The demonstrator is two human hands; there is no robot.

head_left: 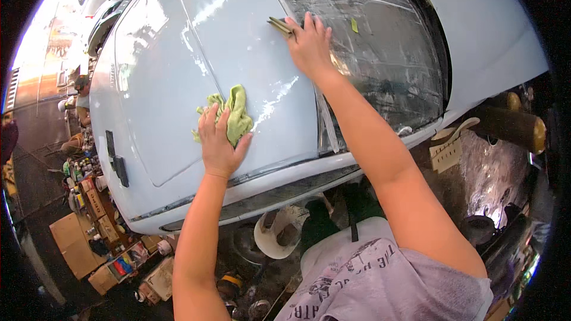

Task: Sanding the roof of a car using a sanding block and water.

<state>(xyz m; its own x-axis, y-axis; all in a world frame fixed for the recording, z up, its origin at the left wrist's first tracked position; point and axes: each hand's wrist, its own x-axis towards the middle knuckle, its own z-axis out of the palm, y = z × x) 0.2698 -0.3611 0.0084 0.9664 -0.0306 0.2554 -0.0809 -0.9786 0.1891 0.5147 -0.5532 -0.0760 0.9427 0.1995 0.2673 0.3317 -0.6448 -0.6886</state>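
Observation:
A pale blue-grey car hood spreads beneath both hands, with white glare streaks on it. On its near half lies a crumpled light-green cloth; my left hand presses down on it, the fingers bent over its folds. Farther off, my right hand reaches to the hood's edge beside the streaked, dusty windshield. Between its thumb and fingers is a folded olive-coloured sheet that looks like sandpaper. Part of the sheet is hidden by the fingers.
A small yellow-green scrap lies on the windshield. Below the car's side stands a white bucket. Cardboard boxes and bottles crowd the floor at left, where another person is visible. A beige slotted piece is at right.

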